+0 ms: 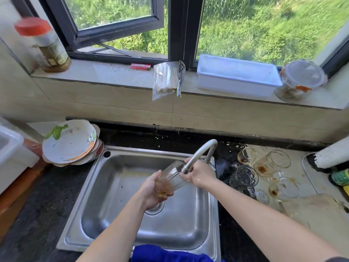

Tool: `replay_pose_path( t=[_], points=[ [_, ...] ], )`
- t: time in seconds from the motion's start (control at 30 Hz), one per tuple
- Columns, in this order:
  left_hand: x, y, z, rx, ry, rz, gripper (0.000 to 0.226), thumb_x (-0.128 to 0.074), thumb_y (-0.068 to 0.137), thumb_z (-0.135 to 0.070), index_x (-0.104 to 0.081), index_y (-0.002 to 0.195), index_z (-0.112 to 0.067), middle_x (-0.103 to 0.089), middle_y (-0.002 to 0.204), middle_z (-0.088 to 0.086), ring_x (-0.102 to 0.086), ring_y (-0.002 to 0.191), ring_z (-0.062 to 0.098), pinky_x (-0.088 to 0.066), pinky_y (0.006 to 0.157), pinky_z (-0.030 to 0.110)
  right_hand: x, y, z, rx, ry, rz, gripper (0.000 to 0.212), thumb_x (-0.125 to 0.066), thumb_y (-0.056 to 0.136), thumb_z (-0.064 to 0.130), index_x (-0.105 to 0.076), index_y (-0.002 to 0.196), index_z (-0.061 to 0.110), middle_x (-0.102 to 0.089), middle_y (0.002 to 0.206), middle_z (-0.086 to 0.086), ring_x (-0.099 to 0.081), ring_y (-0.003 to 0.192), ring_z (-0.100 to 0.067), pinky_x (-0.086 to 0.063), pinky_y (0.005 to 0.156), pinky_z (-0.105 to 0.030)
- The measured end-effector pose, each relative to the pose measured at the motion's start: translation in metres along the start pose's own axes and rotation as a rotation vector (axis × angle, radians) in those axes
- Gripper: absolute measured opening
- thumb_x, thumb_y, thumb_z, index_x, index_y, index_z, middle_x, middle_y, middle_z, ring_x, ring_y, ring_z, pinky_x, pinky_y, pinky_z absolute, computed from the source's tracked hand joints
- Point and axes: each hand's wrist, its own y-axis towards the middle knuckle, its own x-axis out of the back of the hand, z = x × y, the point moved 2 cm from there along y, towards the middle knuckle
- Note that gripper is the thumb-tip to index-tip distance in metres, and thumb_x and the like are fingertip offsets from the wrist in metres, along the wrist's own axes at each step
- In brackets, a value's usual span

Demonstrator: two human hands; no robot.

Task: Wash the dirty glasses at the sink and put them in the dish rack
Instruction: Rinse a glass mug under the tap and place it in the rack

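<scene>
Over the steel sink (113, 186) I hold a ribbed clear glass (172, 177) tilted, its mouth up toward the faucet spout (198, 154). Brown residue sits at its base. My left hand (153, 191) grips the bottom of the glass. My right hand (200, 173) holds the glass's rim end, just under the spout. Several dirty glasses (264, 171) with brown stains stand and lie on the counter to the right of the sink.
A stack of dirty plates (69, 142) sits left of the sink beside a white bin (11, 150). The window sill holds a red-capped jar (43, 44), a lighter (140, 66), a bag of sticks (166, 80), a white tray (238, 74) and a lidded tub (300, 80). A blue cloth (166, 254) lies at the sink's front.
</scene>
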Motion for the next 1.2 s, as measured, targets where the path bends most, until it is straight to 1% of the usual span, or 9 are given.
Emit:
replay_pose_path(
  t=[0.07,0.13,0.2,0.33,0.5,0.73,0.9,1.07,1.2],
  points=[
    [-0.002,-0.002,0.0,0.013,-0.034,0.035,0.04,-0.041,0.095,-0.045,-0.062,0.093,-0.01,-0.059,0.07,0.011,-0.057,0.059,0.029,-0.036,0.041,0.02,-0.003,0.003,0.002,0.031,0.037,0.041,0.011,-0.072,0.083,0.03,-0.065,0.081,0.021,-0.07,0.085,0.0,-0.065,0.081,-0.02,-0.056,0.079,-0.043],
    [0.0,-0.001,0.002,-0.003,-0.095,0.047,0.035,-0.045,0.091,-0.043,-0.06,0.097,-0.013,-0.06,0.079,0.01,-0.053,0.055,0.025,-0.036,0.041,0.02,-0.004,0.004,0.001,-0.003,0.121,0.074,0.017,-0.069,0.087,0.02,-0.06,0.072,0.02,-0.066,0.079,-0.003,-0.063,0.072,-0.018,-0.055,0.065,-0.037],
    [0.004,0.003,0.005,-0.011,-0.12,0.002,0.038,-0.048,0.088,-0.05,-0.059,0.101,-0.016,-0.06,0.08,0.007,-0.044,0.046,0.018,-0.028,0.038,0.017,-0.004,-0.002,0.003,-0.08,0.282,0.129,0.015,-0.067,0.09,0.014,-0.059,0.077,0.013,-0.066,0.073,-0.006,-0.066,0.064,-0.017,-0.043,0.048,-0.027],
    [0.007,0.004,0.004,0.035,0.067,-0.064,0.054,-0.038,0.088,-0.065,-0.059,0.086,-0.016,-0.057,0.068,0.01,-0.034,0.037,0.013,-0.021,0.039,0.013,-0.005,-0.006,0.004,-0.095,0.301,0.182,0.009,-0.062,0.094,0.017,-0.06,0.086,0.014,-0.069,0.079,-0.006,-0.071,0.067,-0.019,-0.045,0.05,-0.025],
    [0.001,-0.004,-0.001,-0.041,-0.203,0.084,0.034,-0.051,0.086,-0.038,-0.061,0.104,-0.01,-0.063,0.088,0.013,-0.058,0.065,0.026,-0.049,0.056,0.03,-0.008,-0.006,0.002,-0.128,0.409,0.187,0.005,-0.06,0.095,0.011,-0.06,0.092,0.007,-0.069,0.088,-0.013,-0.07,0.061,-0.021,-0.049,0.048,-0.022],
    [0.003,-0.005,0.002,0.052,-0.025,0.048,0.047,-0.038,0.097,-0.05,-0.064,0.101,-0.011,-0.064,0.08,0.012,-0.058,0.062,0.028,-0.043,0.047,0.024,-0.006,-0.008,0.0,-0.101,0.378,0.157,0.006,-0.064,0.093,0.014,-0.061,0.095,0.011,-0.068,0.091,-0.008,-0.069,0.063,-0.018,-0.047,0.047,-0.024],
    [0.001,-0.005,0.002,-0.056,-0.297,0.129,0.034,-0.047,0.08,-0.028,-0.061,0.107,-0.013,-0.065,0.108,0.017,-0.06,0.09,0.032,-0.049,0.076,0.041,-0.007,-0.005,-0.006,-0.166,0.446,0.138,0.015,-0.062,0.093,0.007,-0.061,0.087,-0.006,-0.066,0.077,-0.017,-0.07,0.062,-0.025,-0.05,0.047,-0.024],
    [0.002,-0.007,0.001,-0.078,-0.268,0.084,0.021,-0.048,0.078,-0.026,-0.059,0.091,-0.014,-0.059,0.08,0.009,-0.053,0.064,0.023,-0.035,0.056,0.029,-0.005,-0.012,-0.002,-0.206,0.418,0.292,0.02,-0.058,0.095,0.018,-0.062,0.091,-0.001,-0.07,0.08,-0.014,-0.066,0.058,-0.018,-0.049,0.046,-0.021],
    [0.003,-0.007,0.005,0.001,-0.096,0.077,0.035,-0.04,0.091,-0.039,-0.06,0.089,-0.01,-0.057,0.068,0.01,-0.051,0.05,0.023,-0.033,0.047,0.024,0.0,-0.004,0.007,-0.095,0.33,0.189,0.015,-0.059,0.093,0.008,-0.059,0.108,0.007,-0.064,0.091,-0.005,-0.067,0.057,-0.016,-0.044,0.042,-0.021]
  ],
)
